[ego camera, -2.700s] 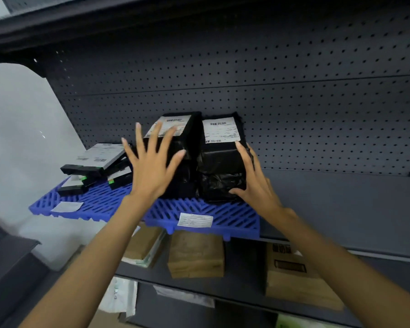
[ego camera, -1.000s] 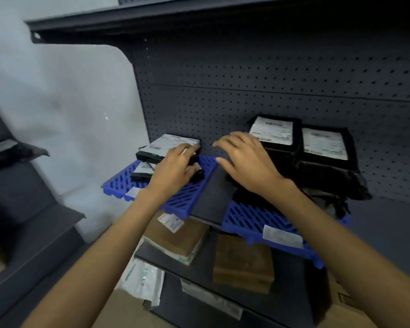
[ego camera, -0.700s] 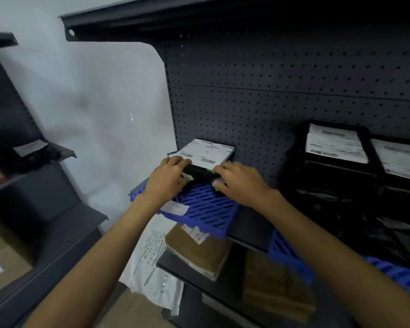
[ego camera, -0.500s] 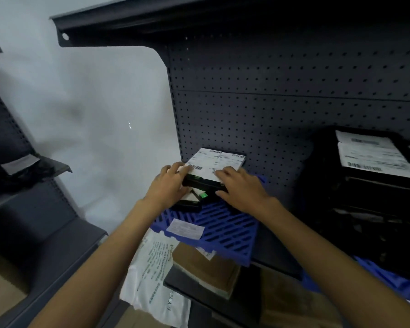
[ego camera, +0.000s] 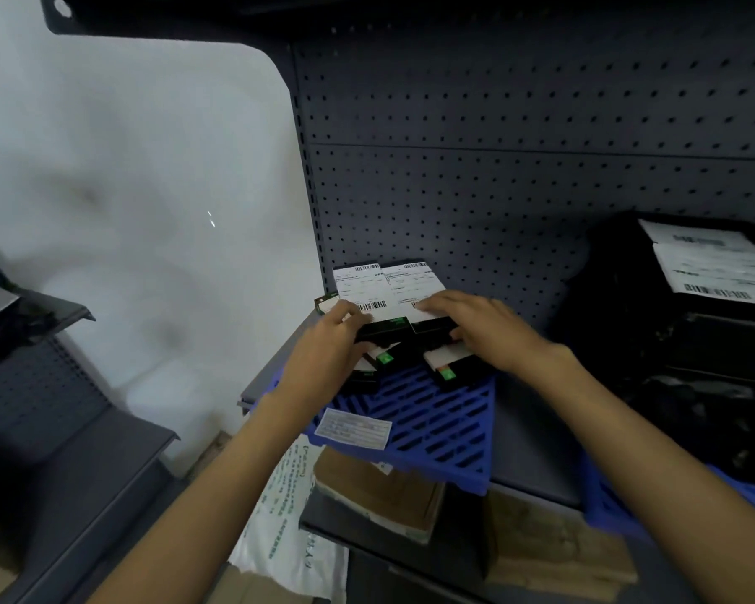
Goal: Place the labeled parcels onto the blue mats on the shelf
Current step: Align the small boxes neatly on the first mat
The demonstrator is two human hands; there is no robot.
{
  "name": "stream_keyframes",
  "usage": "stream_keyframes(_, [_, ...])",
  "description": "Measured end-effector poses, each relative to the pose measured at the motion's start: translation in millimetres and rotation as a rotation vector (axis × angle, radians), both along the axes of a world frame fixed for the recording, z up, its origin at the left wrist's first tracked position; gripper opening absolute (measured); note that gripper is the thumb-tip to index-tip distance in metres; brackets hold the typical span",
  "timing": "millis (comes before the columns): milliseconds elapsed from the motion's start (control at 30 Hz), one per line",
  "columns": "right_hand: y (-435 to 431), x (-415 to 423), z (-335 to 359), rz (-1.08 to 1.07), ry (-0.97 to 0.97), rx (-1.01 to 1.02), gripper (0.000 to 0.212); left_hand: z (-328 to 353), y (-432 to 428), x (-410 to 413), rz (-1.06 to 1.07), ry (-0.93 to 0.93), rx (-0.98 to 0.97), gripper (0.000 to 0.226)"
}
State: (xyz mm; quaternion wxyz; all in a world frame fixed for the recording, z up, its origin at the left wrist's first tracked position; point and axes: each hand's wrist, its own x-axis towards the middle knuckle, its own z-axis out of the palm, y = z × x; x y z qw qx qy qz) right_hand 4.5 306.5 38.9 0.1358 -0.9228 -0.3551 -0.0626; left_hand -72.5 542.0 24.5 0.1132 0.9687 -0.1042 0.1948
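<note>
Two flat black labelled parcels (ego camera: 362, 289) sit side-by-side at the blue slatted plastic mat's (ego camera: 432, 411) back; left hand (ego camera: 328, 342) grip pinches the left one, right hand (ego camera: 484, 329) presses flat-fingered on the other.

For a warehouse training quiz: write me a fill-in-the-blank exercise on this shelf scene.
1. The left hand and right hand touch flat boxes on a mat coloured ____.
2. The big black parcel stands to the ____ of the mat.
3. The panel behind the boxes is full of small ____.
4. The cartons under the mat are ____.
Missing words: blue; right; holes; brown.
</note>
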Motion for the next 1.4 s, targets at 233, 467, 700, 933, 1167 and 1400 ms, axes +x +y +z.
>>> stream_keyframes(233, [-11.1, 7.4, -12.0, -0.019, 0.245, 0.042, 0.075, -20.6, -13.3, 1.5, -0.051, -0.113, -0.132, 0.048])
stream_keyframes(467, [-3.8, 6.3, -14.5, -0.055, 0.203, 0.083, 0.081, -34.7, -20.4, 7.6, -0.023, 0.059, -0.258, 0.081])
stream_keyframes(700, [-10.2, -12.2, -18.2, -0.032, 0.107, 0.024, 0.081, -18.6, 13.5, 4.0, -0.196, 0.174, -0.242, 0.075])
stream_keyframes(933, [-20.5, -17.3, -15.8, 0.015, 0.356, -0.010, 0.119, -23.0, 26.5, -9.5, -0.101, 0.230, -0.303, 0.089])
stream_keyframes(1167, [-9.7, -20.0, -28.2, -0.028, 0.338, 0.070, 0.119, -31.9, 26.7, -8.6, -0.078, 0.175, -0.319, 0.097])
stream_keyframes(1400, [25.9, -28.2, -37.6, -0.142, 0.270, 0.160, 0.115, -38.9, 24.5, -7.7, -0.048, 0.169, -0.472, 0.101])
